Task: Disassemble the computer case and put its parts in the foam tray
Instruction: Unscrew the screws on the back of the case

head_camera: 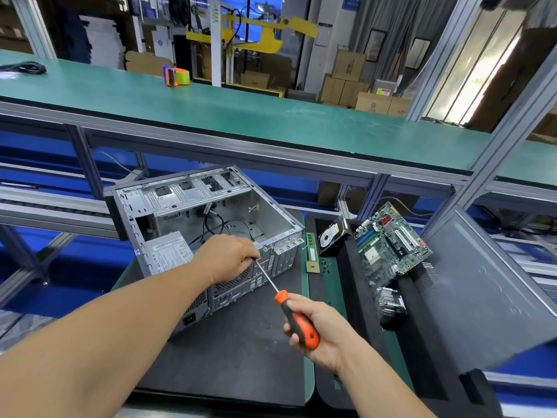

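Backing a screw out of the rear panel of the computer case.

Nearest, the right hand (pixel 313 327) is wrapped around the orange-and-black handle of the screwdriver (pixel 297 316); the left hand (pixel 230 256) pinches the shaft at its tip against the rear edge of the case (pixel 208 224), which lies open on the dark mat (pixel 241 342), power supply (pixel 168 251) still inside. Keep the shaft in line with the screw and catch the screw as it frees. Beyond, the motherboard (pixel 391 242), hard drive (pixel 331 236) and heatsink (pixel 390 306) already rest in the foam tray (pixel 355 282).
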